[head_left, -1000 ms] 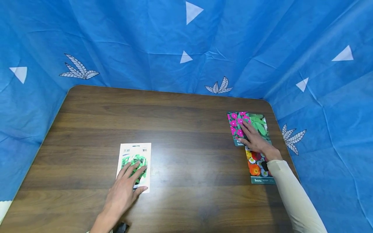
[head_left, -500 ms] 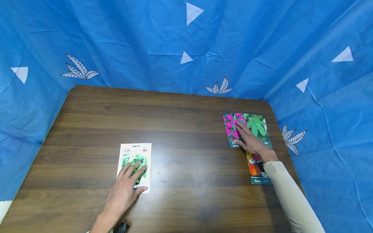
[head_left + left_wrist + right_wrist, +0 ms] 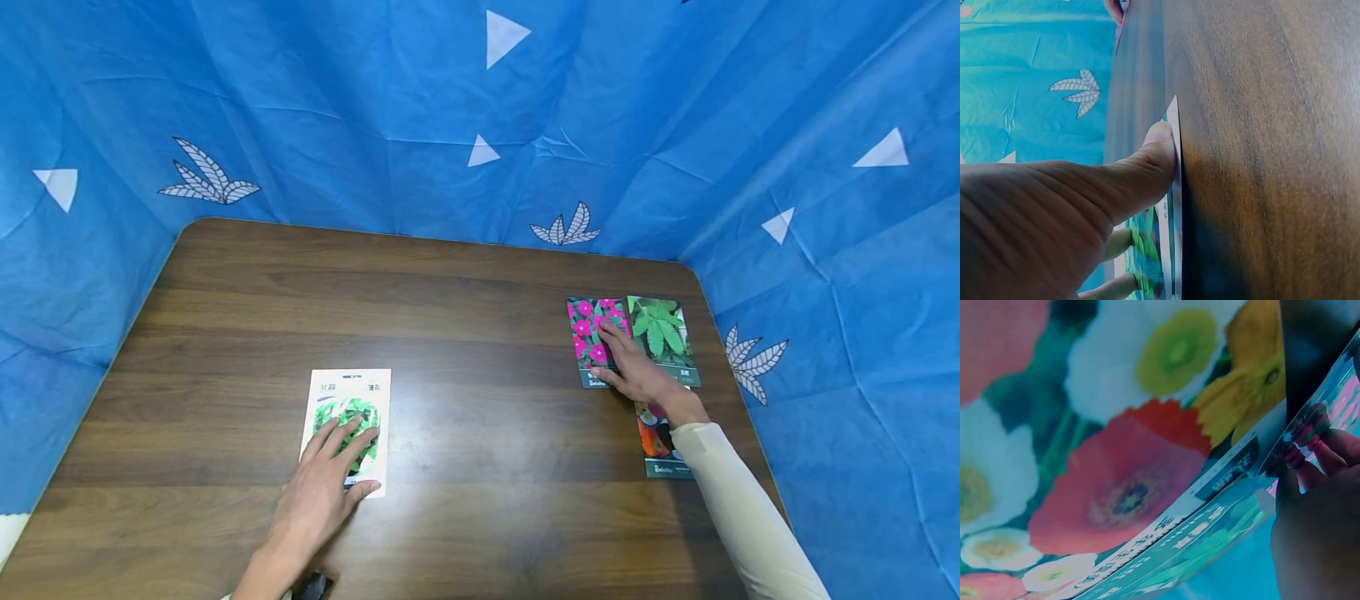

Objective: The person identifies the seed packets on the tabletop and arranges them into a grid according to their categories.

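My left hand [image 3: 311,496] rests with spread fingers on a white seed packet [image 3: 378,396] picturing green leaves, front left on the table. In the left wrist view, the thumb lies along the packet's edge. My right hand [image 3: 637,373] presses its fingertips on a seed packet with pink flowers [image 3: 582,329] at the back right. Just right of it, a thin gap away, lies a green-leaf seed packet [image 3: 662,329]. Under the right wrist is a poppy seed packet [image 3: 656,446], partly hidden by the forearm; its red and white blooms fill much of the right wrist view.
The packets lie on a brown wooden table [image 3: 480,333]. Blue cloth [image 3: 360,100] with white triangles and leaf drawings hangs along the back and sides. A small black device [image 3: 312,586] sits at my left wrist.
My right hand has slid the pink-flower packet left and slightly toward me, off the green-leaf packet, so a gap shows between them. The left hand and its packet have stayed put.
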Tool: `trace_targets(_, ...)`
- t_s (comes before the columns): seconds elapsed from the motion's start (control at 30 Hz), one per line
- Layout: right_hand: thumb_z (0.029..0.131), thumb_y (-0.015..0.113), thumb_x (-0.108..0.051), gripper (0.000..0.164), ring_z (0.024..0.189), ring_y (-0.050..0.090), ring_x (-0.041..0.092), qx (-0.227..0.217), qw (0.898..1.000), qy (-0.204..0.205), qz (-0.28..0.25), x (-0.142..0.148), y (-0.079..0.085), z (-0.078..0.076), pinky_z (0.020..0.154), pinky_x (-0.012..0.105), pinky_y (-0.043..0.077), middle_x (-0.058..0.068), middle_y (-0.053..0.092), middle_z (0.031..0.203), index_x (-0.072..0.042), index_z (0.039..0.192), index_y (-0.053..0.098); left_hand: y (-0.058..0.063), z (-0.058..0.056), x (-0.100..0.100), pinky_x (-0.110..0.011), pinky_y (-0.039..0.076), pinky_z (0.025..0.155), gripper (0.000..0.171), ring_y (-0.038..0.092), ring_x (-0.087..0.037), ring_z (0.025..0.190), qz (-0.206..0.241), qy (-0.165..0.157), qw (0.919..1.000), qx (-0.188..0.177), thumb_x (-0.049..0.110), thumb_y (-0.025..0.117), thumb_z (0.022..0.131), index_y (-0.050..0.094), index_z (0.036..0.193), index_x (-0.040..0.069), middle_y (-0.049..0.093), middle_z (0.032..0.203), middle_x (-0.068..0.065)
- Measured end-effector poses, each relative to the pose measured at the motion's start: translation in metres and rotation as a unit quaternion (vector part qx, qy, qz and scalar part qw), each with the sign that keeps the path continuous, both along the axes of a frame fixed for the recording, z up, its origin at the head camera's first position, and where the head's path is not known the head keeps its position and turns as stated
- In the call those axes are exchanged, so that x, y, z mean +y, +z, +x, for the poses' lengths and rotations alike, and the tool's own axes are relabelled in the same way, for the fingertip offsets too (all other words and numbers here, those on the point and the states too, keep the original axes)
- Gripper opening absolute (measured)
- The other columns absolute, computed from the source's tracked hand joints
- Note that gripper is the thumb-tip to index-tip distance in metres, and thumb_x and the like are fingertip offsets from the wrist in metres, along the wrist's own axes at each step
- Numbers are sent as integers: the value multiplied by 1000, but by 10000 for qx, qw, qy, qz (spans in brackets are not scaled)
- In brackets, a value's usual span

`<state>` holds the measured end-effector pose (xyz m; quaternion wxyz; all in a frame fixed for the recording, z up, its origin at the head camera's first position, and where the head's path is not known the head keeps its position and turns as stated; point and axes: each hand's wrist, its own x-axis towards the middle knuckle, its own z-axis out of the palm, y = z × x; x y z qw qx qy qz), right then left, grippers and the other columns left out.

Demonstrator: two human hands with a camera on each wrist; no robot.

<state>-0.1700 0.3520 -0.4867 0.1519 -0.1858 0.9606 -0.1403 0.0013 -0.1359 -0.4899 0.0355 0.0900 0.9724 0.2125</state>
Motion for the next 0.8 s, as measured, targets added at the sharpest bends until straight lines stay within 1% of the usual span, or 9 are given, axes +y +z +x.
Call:
trace_targets(0.1, 94, 53, -40, 77, 143, 12, 38, 85, 9999, 26, 77, -2, 0, 1, 112, 58, 24, 16, 7, 157, 2, 147, 17, 0, 0, 0, -65, 42, 93, 72, 29, -34, 137, 12, 3, 10000, 0, 36, 81, 69, 52, 133, 24, 43, 145, -4)
trace_targets(0.17, 94, 54, -39, 77, 143, 13, 38, 152, 9999, 29, 35, -5, 0, 2, 111, 58, 24, 17, 9, 156, 4, 147, 18, 0, 0, 0, -64, 42, 94, 72, 29, -34, 137, 48, -6, 10000, 33, 36, 80, 69, 52, 133, 24, 43, 144, -4)
trace_targets(0.33, 93, 58, -35, 75, 141, 17, 40, 364, 9993, 126, -22, -13, 1, 5, 111, 58, 25, 20, 13, 154, 6, 145, 22, -1, -1, -1, -60, 41, 99, 71, 30, -36, 136, 160, -73, 9997, 167, 36, 80, 68, 52, 133, 22, 44, 143, -5)
trace_targets(0.5, 92, 57, -40, 77, 140, 19, 40, 478, 9982, 200, 288, -23, 1, 10, 111, 57, 27, 19, 15, 154, 7, 144, 25, -2, -2, -1, -58, 39, 102, 71, 31, -36, 136, 204, -108, 9995, 205, 35, 81, 68, 53, 132, 21, 45, 142, -7)
trace_targets(0.63, 91, 57, -43, 78, 139, 20, 38, 542, 9972, 258, 446, -32, 1, 17, 111, 56, 29, 18, 16, 153, 6, 143, 27, -1, -2, -1, -59, 40, 100, 71, 31, -36, 136, 184, -96, 9996, 174, 35, 81, 68, 53, 132, 21, 45, 143, -6)
trace_targets(0.8, 90, 58, -44, 77, 136, 26, 39, 722, 9957, 400, 427, -42, -1, 26, 109, 55, 33, 19, 20, 152, 8, 141, 31, -1, -1, -1, -61, 43, 96, 71, 30, -35, 136, 144, -77, 9998, 122, 36, 80, 69, 52, 132, 22, 44, 143, -5)
